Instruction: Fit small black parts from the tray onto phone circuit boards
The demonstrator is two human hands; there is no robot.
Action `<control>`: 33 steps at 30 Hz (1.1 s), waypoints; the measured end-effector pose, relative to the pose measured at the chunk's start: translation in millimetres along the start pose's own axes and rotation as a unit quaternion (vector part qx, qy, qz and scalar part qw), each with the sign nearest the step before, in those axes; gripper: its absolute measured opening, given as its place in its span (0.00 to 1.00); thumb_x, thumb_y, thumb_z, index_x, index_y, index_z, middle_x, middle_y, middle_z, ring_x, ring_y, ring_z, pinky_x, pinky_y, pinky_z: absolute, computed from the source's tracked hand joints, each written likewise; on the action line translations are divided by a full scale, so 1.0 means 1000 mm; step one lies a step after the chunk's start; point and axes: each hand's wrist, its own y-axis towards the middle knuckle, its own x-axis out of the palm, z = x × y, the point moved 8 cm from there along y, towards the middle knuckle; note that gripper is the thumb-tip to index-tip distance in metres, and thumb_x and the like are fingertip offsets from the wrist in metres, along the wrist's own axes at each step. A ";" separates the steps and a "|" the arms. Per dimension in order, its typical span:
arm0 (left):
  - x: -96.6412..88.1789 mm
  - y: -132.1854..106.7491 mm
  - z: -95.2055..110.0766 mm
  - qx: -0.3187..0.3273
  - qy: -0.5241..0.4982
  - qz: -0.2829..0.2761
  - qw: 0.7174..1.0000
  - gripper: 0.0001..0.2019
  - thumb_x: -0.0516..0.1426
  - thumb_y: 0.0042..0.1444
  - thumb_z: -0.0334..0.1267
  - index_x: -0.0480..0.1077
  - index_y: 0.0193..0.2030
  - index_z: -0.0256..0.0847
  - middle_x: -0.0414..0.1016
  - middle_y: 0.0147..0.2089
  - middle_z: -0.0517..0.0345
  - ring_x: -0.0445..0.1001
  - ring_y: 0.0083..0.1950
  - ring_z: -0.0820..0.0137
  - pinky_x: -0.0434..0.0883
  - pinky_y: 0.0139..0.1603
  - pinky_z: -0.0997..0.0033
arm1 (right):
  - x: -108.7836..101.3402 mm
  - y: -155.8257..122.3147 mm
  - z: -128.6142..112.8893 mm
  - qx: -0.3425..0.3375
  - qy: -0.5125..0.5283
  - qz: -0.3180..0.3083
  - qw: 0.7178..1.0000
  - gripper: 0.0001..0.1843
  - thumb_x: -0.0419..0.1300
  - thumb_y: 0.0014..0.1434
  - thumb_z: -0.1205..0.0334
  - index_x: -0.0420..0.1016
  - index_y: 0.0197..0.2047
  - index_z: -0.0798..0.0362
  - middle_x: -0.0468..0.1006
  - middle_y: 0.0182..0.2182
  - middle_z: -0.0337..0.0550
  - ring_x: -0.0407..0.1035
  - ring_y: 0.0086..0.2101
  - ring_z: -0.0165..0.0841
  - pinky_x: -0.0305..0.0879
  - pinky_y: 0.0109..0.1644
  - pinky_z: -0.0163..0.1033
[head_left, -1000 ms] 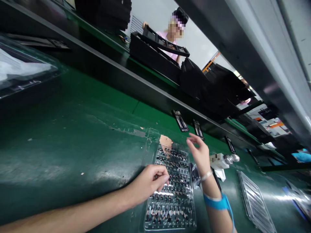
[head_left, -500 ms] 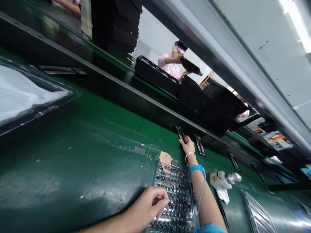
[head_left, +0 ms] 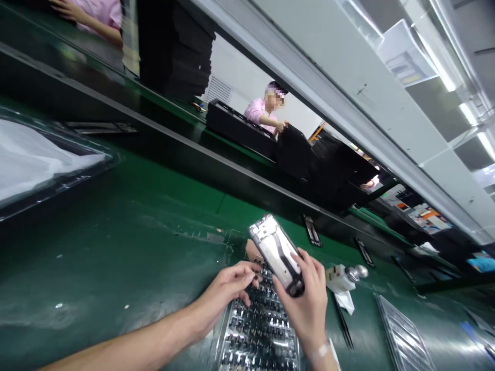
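My right hand [head_left: 307, 293] is closed around the lower end of a phone frame [head_left: 276, 247], a dark-edged housing with a silvery inside and a black ribbon strip. The frame is tilted above the table, its inner side facing me. Left of it, my left hand [head_left: 234, 281] has thumb and forefinger close together and other fingers loosely bent; anything in the pinch is too small to make out. Beneath both hands lies a clear plastic tray [head_left: 257, 335] with rows of small dark parts. A tan scrap [head_left: 253, 251] shows at the tray's far end.
More phone frames [head_left: 312, 230] lie along the table's back ledge. A white bottle with a metal top [head_left: 340, 278], a white cloth [head_left: 345, 302] and dark tweezers [head_left: 344, 324] are right of my right hand. Another clear tray [head_left: 404, 332] lies farther right. A co-worker [head_left: 266, 111] sits beyond the ledge.
My right hand has lifted the phone frame off the back of the table and brought it over the tray. My left hand has moved forward, up close beside it.
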 end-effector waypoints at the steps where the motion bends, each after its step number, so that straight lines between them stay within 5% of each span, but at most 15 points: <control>1: 0.003 -0.002 0.005 0.007 0.011 -0.006 1.000 0.13 0.55 0.53 0.44 0.68 0.27 0.35 0.68 0.40 0.52 0.68 0.37 0.71 0.68 0.31 0.76 | -0.008 -0.016 -0.009 -0.004 -0.005 0.011 1.000 0.27 0.63 0.48 0.59 0.65 0.52 0.50 0.66 0.52 0.50 0.57 0.50 0.45 0.60 0.48 0.51; 3: 0.006 -0.007 0.011 0.011 0.046 -0.001 0.999 0.13 0.55 0.54 0.43 0.68 0.27 0.34 0.69 0.36 0.54 0.68 0.30 0.74 0.67 0.30 0.76 | -0.016 -0.042 -0.017 0.034 0.023 0.019 0.999 0.26 0.64 0.47 0.58 0.67 0.51 0.49 0.67 0.51 0.50 0.58 0.50 0.47 0.59 0.49 0.52; 5: 0.003 -0.010 0.009 0.006 0.086 0.024 0.996 0.13 0.55 0.53 0.43 0.66 0.27 0.33 0.69 0.31 0.57 0.66 0.22 0.78 0.65 0.25 0.78 | -0.010 -0.059 -0.007 0.142 0.123 0.001 0.982 0.23 0.60 0.50 0.55 0.67 0.51 0.49 0.70 0.48 0.49 0.62 0.46 0.45 0.62 0.45 0.49; 9: 0.008 -0.015 -0.013 -0.041 0.146 -0.003 0.988 0.15 0.53 0.53 0.45 0.63 0.25 0.34 0.68 0.29 0.59 0.62 0.16 0.81 0.60 0.17 0.79 | 0.022 -0.084 0.024 0.396 0.341 -0.040 0.851 0.24 0.54 0.55 0.49 0.67 0.52 0.51 0.74 0.43 0.47 0.69 0.38 0.37 0.66 0.35 0.38; 12: 0.024 -0.023 -0.021 -0.064 0.185 -0.085 0.977 0.15 0.53 0.53 0.45 0.64 0.25 0.34 0.69 0.29 0.57 0.65 0.19 0.76 0.62 0.16 0.77 | 0.029 -0.089 0.028 0.457 0.427 -0.018 0.780 0.20 0.59 0.51 0.49 0.73 0.42 0.54 0.76 0.39 0.45 0.70 0.37 0.36 0.66 0.38 0.36; 16: 0.023 -0.027 0.029 0.105 0.289 -0.019 0.951 0.10 0.52 0.56 0.38 0.69 0.27 0.37 0.69 0.42 0.53 0.69 0.44 0.66 0.69 0.41 0.69 | 0.030 -0.092 0.010 0.442 0.521 -0.014 0.730 0.17 0.60 0.51 0.51 0.74 0.40 0.52 0.78 0.35 0.42 0.70 0.37 0.37 0.66 0.39 0.37; 19: 0.019 -0.033 0.065 0.228 0.349 0.038 0.908 0.07 0.53 0.56 0.32 0.69 0.29 0.38 0.69 0.44 0.54 0.67 0.49 0.66 0.63 0.51 0.66 | 0.034 -0.096 -0.009 0.430 0.570 -0.047 0.698 0.16 0.60 0.52 0.51 0.74 0.41 0.50 0.78 0.37 0.42 0.70 0.39 0.38 0.66 0.41 0.39; 25: 0.034 -0.048 0.070 0.336 0.437 -0.005 0.834 0.06 0.54 0.53 0.25 0.70 0.32 0.38 0.69 0.45 0.52 0.68 0.47 0.67 0.66 0.48 0.67 | 0.036 -0.097 -0.021 0.433 0.579 -0.081 0.686 0.15 0.60 0.51 0.52 0.75 0.40 0.50 0.78 0.36 0.42 0.70 0.36 0.37 0.66 0.41 0.39; 31: 0.058 -0.072 0.061 0.490 0.549 -0.079 0.672 0.08 0.54 0.51 0.21 0.70 0.35 0.35 0.73 0.45 0.44 0.68 0.51 0.61 0.66 0.49 0.62 | 0.034 -0.095 -0.025 0.404 0.561 -0.088 0.717 0.10 0.60 0.53 0.54 0.76 0.36 0.49 0.76 0.30 0.37 0.68 0.33 0.33 0.63 0.44 0.37; 33: 0.062 -0.076 0.056 0.492 0.576 -0.100 0.645 0.10 0.50 0.55 0.23 0.71 0.37 0.35 0.74 0.46 0.43 0.67 0.54 0.60 0.64 0.52 0.59 | 0.034 -0.097 -0.023 0.410 0.546 -0.085 0.725 0.10 0.60 0.52 0.54 0.76 0.34 0.49 0.75 0.27 0.36 0.67 0.30 0.32 0.64 0.43 0.37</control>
